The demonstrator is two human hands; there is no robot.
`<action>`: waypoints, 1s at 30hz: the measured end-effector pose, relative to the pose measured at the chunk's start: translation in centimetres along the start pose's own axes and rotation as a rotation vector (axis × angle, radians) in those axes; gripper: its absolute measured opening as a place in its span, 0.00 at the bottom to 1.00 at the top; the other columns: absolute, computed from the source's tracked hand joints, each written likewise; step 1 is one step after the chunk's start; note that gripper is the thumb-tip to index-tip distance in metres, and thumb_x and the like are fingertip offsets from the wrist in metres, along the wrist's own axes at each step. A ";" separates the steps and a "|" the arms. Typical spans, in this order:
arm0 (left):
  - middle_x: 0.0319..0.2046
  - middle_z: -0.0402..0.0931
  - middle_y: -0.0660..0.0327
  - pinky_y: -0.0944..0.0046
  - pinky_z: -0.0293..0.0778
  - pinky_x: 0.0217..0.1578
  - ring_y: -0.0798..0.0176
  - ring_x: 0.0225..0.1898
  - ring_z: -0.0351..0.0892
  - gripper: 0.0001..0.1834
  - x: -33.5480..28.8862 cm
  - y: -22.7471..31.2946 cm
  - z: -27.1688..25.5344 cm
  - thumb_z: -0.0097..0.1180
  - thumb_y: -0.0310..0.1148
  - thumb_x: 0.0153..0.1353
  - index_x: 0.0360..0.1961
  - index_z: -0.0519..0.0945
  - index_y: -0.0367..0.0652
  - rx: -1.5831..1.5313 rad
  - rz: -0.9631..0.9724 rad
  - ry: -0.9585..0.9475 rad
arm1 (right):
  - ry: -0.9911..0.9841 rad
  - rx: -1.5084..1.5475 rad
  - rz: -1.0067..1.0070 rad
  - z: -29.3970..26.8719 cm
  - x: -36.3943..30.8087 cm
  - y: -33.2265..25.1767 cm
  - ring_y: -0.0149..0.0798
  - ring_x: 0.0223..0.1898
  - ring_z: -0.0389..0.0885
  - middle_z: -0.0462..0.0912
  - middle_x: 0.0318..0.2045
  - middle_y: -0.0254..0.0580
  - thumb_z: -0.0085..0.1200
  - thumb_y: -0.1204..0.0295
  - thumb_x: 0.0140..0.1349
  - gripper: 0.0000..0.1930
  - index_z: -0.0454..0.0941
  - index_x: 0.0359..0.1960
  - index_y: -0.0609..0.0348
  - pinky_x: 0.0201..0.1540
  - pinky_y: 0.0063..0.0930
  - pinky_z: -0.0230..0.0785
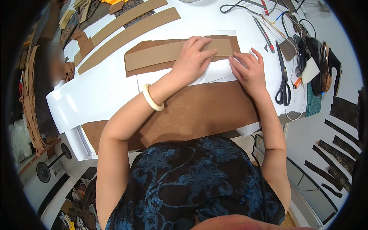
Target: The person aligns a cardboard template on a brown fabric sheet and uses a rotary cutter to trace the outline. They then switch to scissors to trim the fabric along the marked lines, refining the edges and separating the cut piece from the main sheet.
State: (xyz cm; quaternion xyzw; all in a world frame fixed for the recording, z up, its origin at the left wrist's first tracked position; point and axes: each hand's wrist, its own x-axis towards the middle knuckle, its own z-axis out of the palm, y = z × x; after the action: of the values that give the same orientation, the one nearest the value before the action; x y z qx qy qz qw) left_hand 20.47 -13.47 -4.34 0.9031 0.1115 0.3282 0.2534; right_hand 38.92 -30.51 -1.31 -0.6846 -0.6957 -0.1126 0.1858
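A curved tan strip [153, 55] lies on a slightly larger piece of brown fabric [132, 46] on the white table. My left hand [194, 57], with a cream bangle [150, 98] on its wrist, rests on the right half of the strip with fingers apart, pressing it down. My right hand [250, 71] is at the strip's lower right corner. Its fingertips touch or nearly touch the fabric edge there, and the other fingers spread upward. Nearer my body, a wide brown fabric panel [191, 111] lies along the table's front edge, partly under my left forearm.
Two long tan strips [134, 36] lie at the far left. To the right are black scissors [283, 86], pens [264, 34], tangled cords, a dark iron-like tool [314, 63] and a green cutting mat [313, 101]. A roll of white paper [78, 142] sits at the front left.
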 end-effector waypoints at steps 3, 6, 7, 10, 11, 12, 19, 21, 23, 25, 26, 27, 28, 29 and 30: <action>0.58 0.80 0.55 0.52 0.76 0.59 0.48 0.61 0.73 0.12 -0.1 0.0 -0.2 0.67 0.26 0.62 0.46 0.90 0.43 -0.040 -0.069 -0.026 | 0.012 -0.008 -0.007 0.0 -0.1 -0.1 0.35 0.49 0.82 0.85 0.48 0.32 0.68 0.71 0.62 0.12 0.87 0.47 0.48 0.72 0.55 0.60; 0.57 0.80 0.56 0.53 0.76 0.59 0.48 0.61 0.73 0.12 -0.1 -0.1 -0.3 0.67 0.26 0.62 0.46 0.90 0.43 -0.061 -0.087 -0.022 | 0.026 -0.010 -0.013 0.1 0.0 -0.2 0.34 0.49 0.83 0.85 0.48 0.32 0.68 0.71 0.62 0.12 0.87 0.47 0.48 0.73 0.56 0.60; 0.57 0.80 0.55 0.51 0.75 0.59 0.48 0.61 0.73 0.11 -0.1 -0.1 -0.1 0.67 0.26 0.61 0.45 0.90 0.43 -0.073 -0.085 -0.010 | 0.025 -0.017 -0.016 0.1 0.0 -0.2 0.34 0.49 0.83 0.85 0.48 0.31 0.69 0.71 0.62 0.12 0.87 0.47 0.48 0.73 0.56 0.60; 0.56 0.80 0.54 0.50 0.74 0.60 0.47 0.61 0.73 0.11 0.0 -0.1 -0.1 0.67 0.26 0.60 0.44 0.91 0.43 -0.070 -0.070 0.003 | 0.019 -0.035 -0.017 0.1 0.0 -0.1 0.34 0.49 0.83 0.85 0.47 0.31 0.69 0.71 0.61 0.12 0.87 0.47 0.48 0.73 0.56 0.59; 0.57 0.80 0.55 0.51 0.74 0.60 0.48 0.61 0.73 0.11 0.0 -0.1 -0.2 0.67 0.26 0.61 0.45 0.90 0.43 -0.045 -0.057 -0.006 | 0.016 -0.040 -0.017 0.1 0.0 -0.1 0.34 0.48 0.83 0.85 0.47 0.31 0.69 0.71 0.61 0.12 0.87 0.47 0.48 0.73 0.56 0.59; 0.57 0.80 0.56 0.52 0.75 0.59 0.48 0.61 0.73 0.11 0.1 0.0 -0.4 0.67 0.26 0.62 0.46 0.90 0.43 -0.019 -0.045 -0.016 | 0.017 -0.040 -0.013 0.2 -0.1 -0.1 0.34 0.48 0.83 0.85 0.48 0.31 0.69 0.71 0.61 0.12 0.87 0.47 0.49 0.73 0.56 0.59; 0.61 0.77 0.48 0.49 0.71 0.62 0.47 0.61 0.75 0.20 -0.9 1.2 -1.9 0.61 0.34 0.65 0.57 0.83 0.40 0.215 0.042 -0.172 | 0.083 0.023 0.025 -0.4 0.7 -0.5 0.35 0.50 0.84 0.86 0.48 0.32 0.67 0.72 0.62 0.10 0.87 0.45 0.51 0.73 0.55 0.58; 0.63 0.76 0.47 0.48 0.70 0.64 0.45 0.61 0.76 0.24 -1.1 2.1 -1.7 0.59 0.38 0.66 0.60 0.80 0.37 0.228 0.007 -0.199 | 0.106 0.042 0.034 -0.8 1.3 -1.0 0.36 0.52 0.84 0.86 0.48 0.32 0.66 0.73 0.63 0.10 0.87 0.46 0.53 0.75 0.52 0.56; 0.65 0.75 0.46 0.47 0.69 0.65 0.44 0.62 0.75 0.26 -1.5 2.2 -1.5 0.58 0.39 0.65 0.61 0.77 0.34 0.202 -0.011 -0.179 | 0.106 0.096 -0.007 -0.3 2.5 -1.7 0.40 0.51 0.85 0.86 0.48 0.36 0.65 0.73 0.63 0.09 0.87 0.45 0.56 0.71 0.50 0.64; 0.67 0.73 0.43 0.45 0.67 0.68 0.41 0.66 0.72 0.28 -1.4 2.5 -1.7 0.58 0.40 0.65 0.59 0.75 0.30 0.146 -0.027 -0.194 | 0.094 0.140 -0.029 0.1 2.9 -2.1 0.43 0.49 0.86 0.87 0.47 0.39 0.66 0.74 0.63 0.08 0.87 0.43 0.59 0.65 0.47 0.72; 0.68 0.72 0.42 0.45 0.66 0.69 0.41 0.67 0.71 0.28 -1.6 2.6 -1.7 0.58 0.41 0.65 0.59 0.75 0.30 0.152 -0.028 -0.185 | 0.082 0.156 -0.029 0.6 2.7 -2.2 0.45 0.48 0.86 0.87 0.46 0.40 0.66 0.74 0.63 0.08 0.87 0.43 0.60 0.61 0.45 0.75; 0.69 0.71 0.41 0.45 0.64 0.71 0.41 0.68 0.70 0.28 -1.8 2.8 -1.7 0.58 0.41 0.65 0.59 0.75 0.30 0.156 -0.031 -0.173 | 0.067 0.170 -0.031 0.8 2.6 -2.2 0.46 0.47 0.86 0.88 0.45 0.41 0.66 0.75 0.63 0.07 0.87 0.42 0.61 0.58 0.43 0.78; 0.69 0.70 0.41 0.45 0.63 0.72 0.40 0.69 0.69 0.28 -2.1 2.9 -1.8 0.58 0.41 0.65 0.60 0.75 0.30 0.159 -0.034 -0.162 | 0.061 0.177 -0.010 0.9 2.6 -2.3 0.46 0.46 0.87 0.88 0.44 0.41 0.66 0.75 0.62 0.07 0.87 0.42 0.61 0.55 0.41 0.79; 0.72 0.66 0.39 0.44 0.58 0.76 0.39 0.73 0.65 0.30 -2.4 2.8 -2.0 0.60 0.41 0.66 0.62 0.74 0.30 0.118 -0.063 -0.221 | 0.055 0.182 0.011 1.0 2.7 -2.5 0.47 0.45 0.87 0.88 0.44 0.42 0.66 0.75 0.62 0.07 0.87 0.41 0.61 0.52 0.40 0.80; 0.72 0.66 0.39 0.44 0.56 0.76 0.39 0.74 0.64 0.31 -2.6 3.4 -2.6 0.60 0.41 0.66 0.63 0.74 0.29 0.112 -0.075 -0.238 | 0.044 0.184 0.036 0.9 2.6 -2.6 0.47 0.44 0.87 0.89 0.43 0.42 0.66 0.75 0.62 0.07 0.87 0.41 0.62 0.50 0.39 0.81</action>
State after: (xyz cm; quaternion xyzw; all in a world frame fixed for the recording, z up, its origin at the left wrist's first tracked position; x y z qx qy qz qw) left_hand 16.93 -16.31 -2.19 0.9437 0.1324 0.2022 0.2259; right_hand 36.24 -27.82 -0.80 -0.6746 -0.6863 -0.0600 0.2652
